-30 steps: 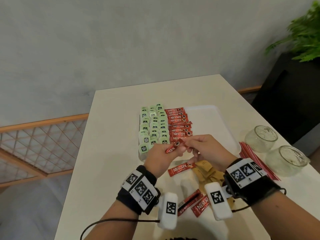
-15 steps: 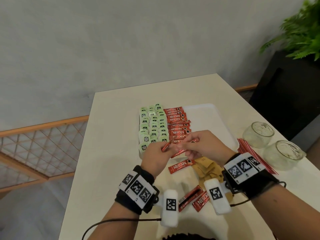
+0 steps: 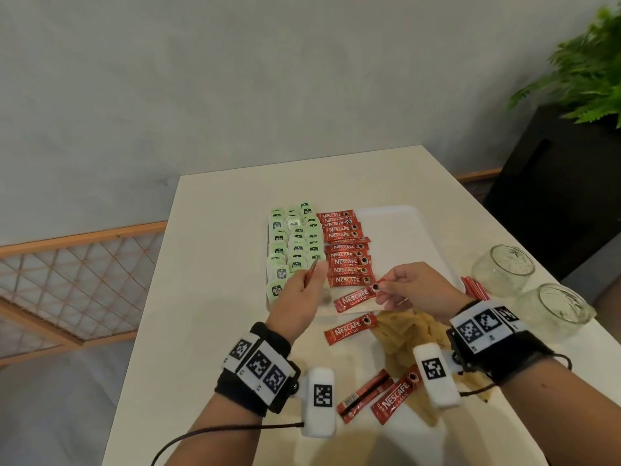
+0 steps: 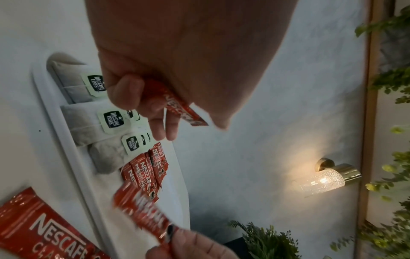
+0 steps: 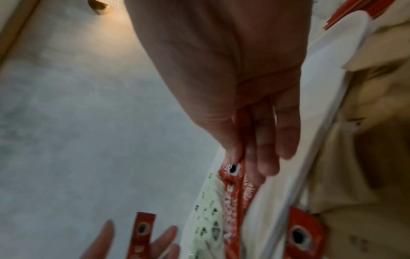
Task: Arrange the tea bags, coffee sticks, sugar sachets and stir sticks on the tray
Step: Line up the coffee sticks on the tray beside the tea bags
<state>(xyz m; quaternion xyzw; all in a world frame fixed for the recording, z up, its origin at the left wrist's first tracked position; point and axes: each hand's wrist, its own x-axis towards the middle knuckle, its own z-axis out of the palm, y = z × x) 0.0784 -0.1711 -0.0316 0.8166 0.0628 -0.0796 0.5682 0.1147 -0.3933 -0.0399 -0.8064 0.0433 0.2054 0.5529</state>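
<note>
A white tray (image 3: 406,220) holds rows of green tea bags (image 3: 292,243) and a column of red coffee sticks (image 3: 346,253). My left hand (image 3: 314,277) grips one coffee stick (image 4: 177,105) above the near tea bags (image 4: 111,119). My right hand (image 3: 381,290) pinches the end of a second coffee stick (image 3: 356,299), which lies slanted at the tray's near end, below the column. In the right wrist view that stick (image 5: 233,185) hangs from my thumb and fingers. Brown sugar sachets (image 3: 410,331) and red stir sticks (image 3: 473,287) lie on the table.
Three loose coffee sticks lie on the table near me: one (image 3: 349,329) by the tray's near rim, two (image 3: 379,395) between my wrists. Two glass jars (image 3: 502,267) (image 3: 557,311) stand at the right. A dark planter (image 3: 554,196) is beyond the table's right edge.
My hands were together over the tray's near end with the sticks. They have drawn apart: the left went left with one stick, the right went right and lowered the other.
</note>
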